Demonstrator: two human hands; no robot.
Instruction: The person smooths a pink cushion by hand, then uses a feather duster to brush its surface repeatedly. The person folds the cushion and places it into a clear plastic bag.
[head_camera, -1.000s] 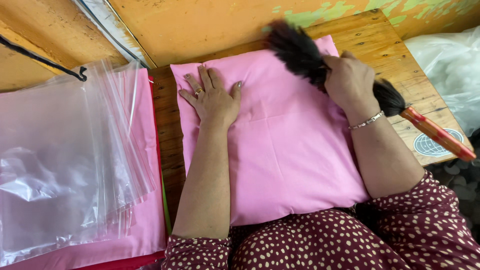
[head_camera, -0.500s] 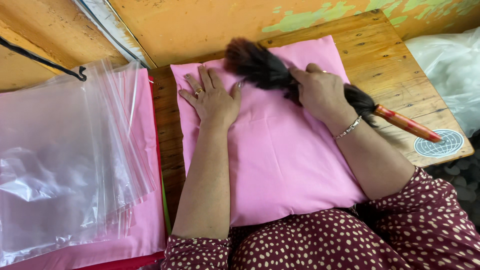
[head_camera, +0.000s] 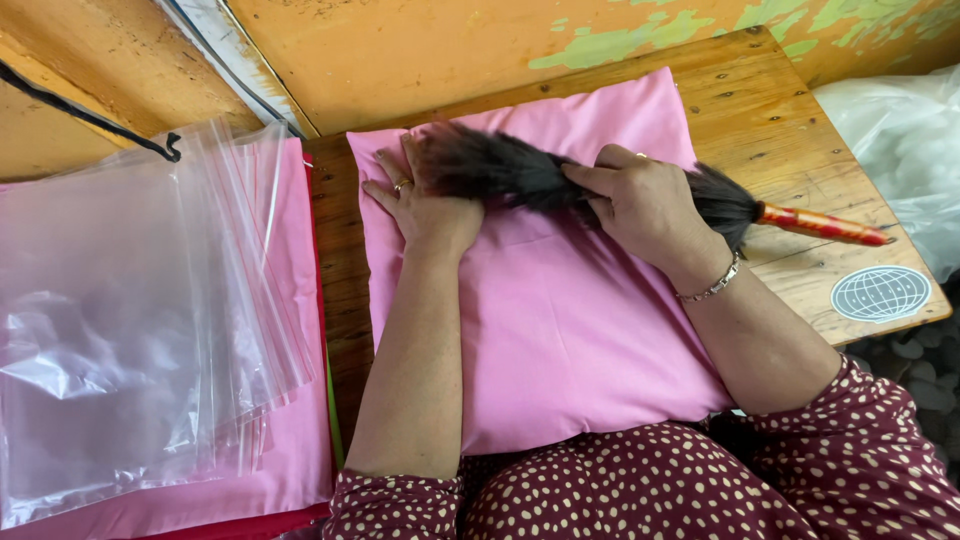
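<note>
Swept further left since half a second ago: dark feather duster (head_camera: 520, 175), its tip now over the left hand's fingers. Right hand (head_camera: 645, 205) clamped around the duster's middle, red handle (head_camera: 822, 224) trailing right over the wooden table (head_camera: 790, 110). Left hand (head_camera: 420, 200) spread flat, fingers apart, pinning the folded pink cloth (head_camera: 560, 330). Best done with light strokes and cloth kept taut. Stack of clear plastic bags (head_camera: 130, 320) lying well to the left
</note>
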